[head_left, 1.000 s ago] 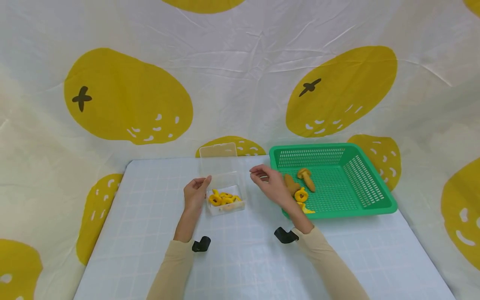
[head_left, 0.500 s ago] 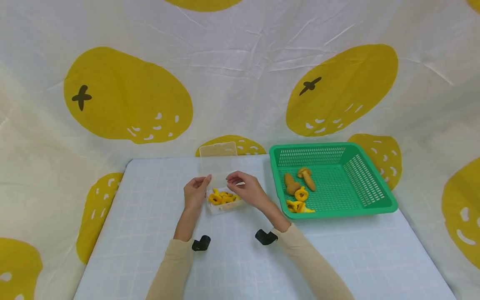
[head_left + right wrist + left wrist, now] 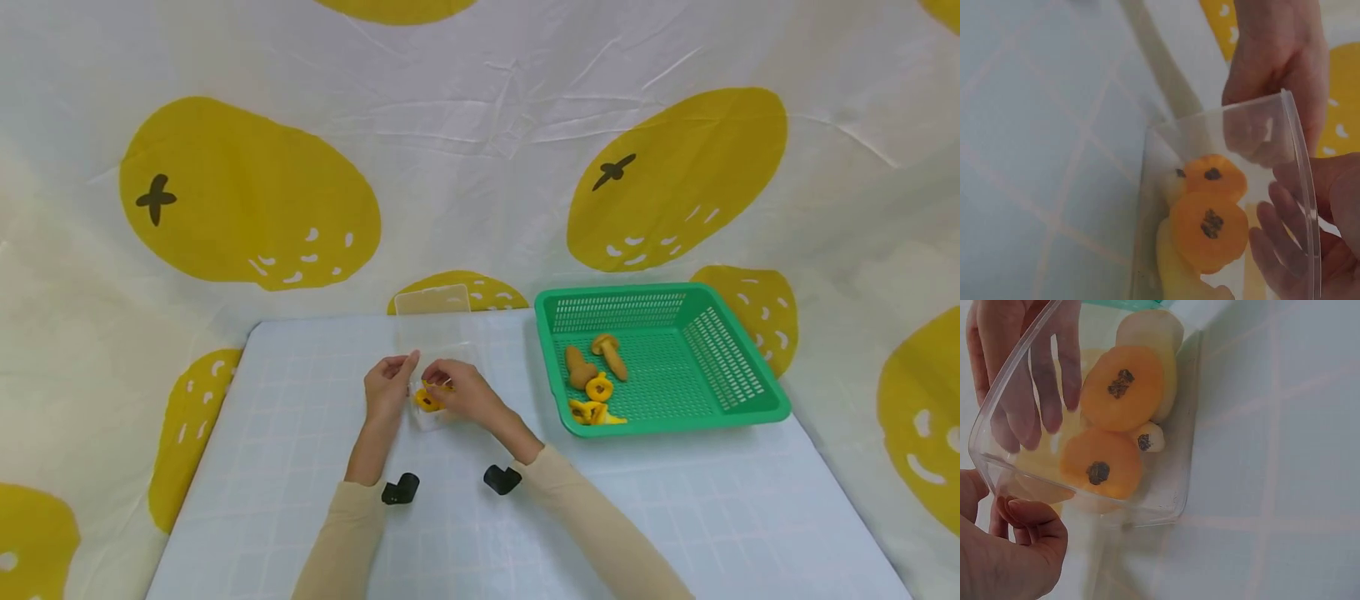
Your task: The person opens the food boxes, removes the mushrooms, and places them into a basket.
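Observation:
A clear plastic box [image 3: 432,421] with a raised hinged lid [image 3: 432,321] stands on the table. Inside are several yellow-orange toy mushrooms [image 3: 1124,387], round with dark centres. My left hand [image 3: 386,390] pinches the box's left side; the left wrist view shows its thumb and forefinger at the corner. My right hand [image 3: 467,393] reaches over the near right of the box. Its slightly bent fingers [image 3: 1282,244] dip inside, among the mushrooms, and show through the clear wall. Nothing is visible between them. In the head view this hand hides much of the box.
To the right stands a green plastic basket [image 3: 675,427] with slotted walls. Two brown toy mushrooms [image 3: 611,357] and several yellow toy mushrooms [image 3: 598,387] lie at its left end. A white cloth [image 3: 480,183] printed with big yellow fruit hangs behind the table.
My right hand has moved left from beside the basket to the box, its fingers now inside. The left hand has stayed at the box's side.

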A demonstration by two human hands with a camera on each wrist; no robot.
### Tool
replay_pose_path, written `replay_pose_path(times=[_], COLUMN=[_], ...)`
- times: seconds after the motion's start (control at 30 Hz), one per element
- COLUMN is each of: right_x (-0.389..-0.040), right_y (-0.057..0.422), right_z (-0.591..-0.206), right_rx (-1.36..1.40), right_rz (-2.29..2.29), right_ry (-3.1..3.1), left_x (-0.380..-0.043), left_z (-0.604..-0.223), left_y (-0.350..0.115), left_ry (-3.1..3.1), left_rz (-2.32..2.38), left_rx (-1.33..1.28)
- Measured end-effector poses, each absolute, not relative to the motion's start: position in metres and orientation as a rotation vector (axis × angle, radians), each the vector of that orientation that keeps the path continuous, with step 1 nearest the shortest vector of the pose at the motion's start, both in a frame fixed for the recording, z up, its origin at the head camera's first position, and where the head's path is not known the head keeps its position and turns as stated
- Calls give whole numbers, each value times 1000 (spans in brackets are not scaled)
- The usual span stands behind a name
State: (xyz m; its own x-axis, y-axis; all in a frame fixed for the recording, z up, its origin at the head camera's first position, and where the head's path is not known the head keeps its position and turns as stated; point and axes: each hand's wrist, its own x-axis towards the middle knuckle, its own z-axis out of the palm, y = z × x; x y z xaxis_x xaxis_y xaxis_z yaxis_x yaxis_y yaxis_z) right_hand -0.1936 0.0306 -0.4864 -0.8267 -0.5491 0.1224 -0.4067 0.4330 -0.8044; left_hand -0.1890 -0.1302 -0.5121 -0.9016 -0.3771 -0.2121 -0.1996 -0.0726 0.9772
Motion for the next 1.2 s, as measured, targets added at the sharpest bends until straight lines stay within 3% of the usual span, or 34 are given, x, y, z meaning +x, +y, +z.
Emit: replay_pose_path(times=[0.73, 0.97, 1.2], right_x=[-192, -188, -185], right_y=[15, 20, 36], right_z=[-483, -487, -485], right_rx=[-530, -669, -744], right_rz=[-1067, -1152, -1519], right_ry=[2690, 2734, 2582], left_x=[-187, -187, -188], left_z=[-510, -511, -512], left_y=[-129, -130, -129], left_ry=[-2037, -2049, -2041], left_rz=[-2146, -2134, -2116], left_rx=[653, 659, 641])
